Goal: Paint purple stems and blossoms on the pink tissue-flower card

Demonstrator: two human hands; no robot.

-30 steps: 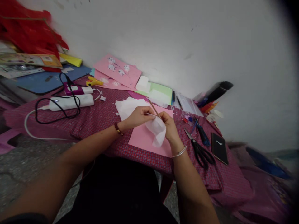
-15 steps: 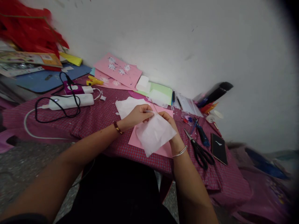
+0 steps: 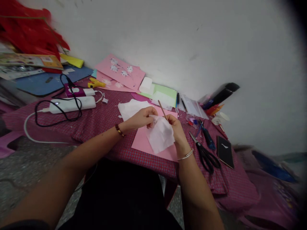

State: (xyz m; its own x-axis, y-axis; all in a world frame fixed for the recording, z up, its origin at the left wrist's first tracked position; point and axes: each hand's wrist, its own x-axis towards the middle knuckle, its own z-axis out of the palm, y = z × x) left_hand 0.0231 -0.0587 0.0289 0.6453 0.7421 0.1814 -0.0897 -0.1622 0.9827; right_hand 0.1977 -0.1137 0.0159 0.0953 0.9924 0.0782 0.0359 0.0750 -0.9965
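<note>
A thin sheet of white tissue paper [image 3: 160, 135] hangs between my hands, creased and draped downward. My left hand [image 3: 145, 117] is closed, pinching its upper left edge. In the closed fingers of my right hand [image 3: 176, 126] is a thin brown stick [image 3: 162, 109], tilted up to the left. The tissue's right side lies against that hand; whether the fingers grip it too is hidden. Beneath both hands a pink sheet of paper [image 3: 141, 142] rests on the checked tablecloth. More white tissue sheets [image 3: 130, 108] lie just behind my left hand.
Black-handled scissors [image 3: 207, 158], a blue-handled tool [image 3: 208, 139] and a black notebook [image 3: 224, 151] lie right. Pink cards with white flowers [image 3: 122, 72] lean at the back wall. On the left are a white power strip [image 3: 72, 104] with cables and a yellow object [image 3: 96, 83].
The stick now stands out more clearly above my right hand. The tissue has turned and gathered, its hanging corner drawn up, and my left hand has shifted slightly away from the stick.
</note>
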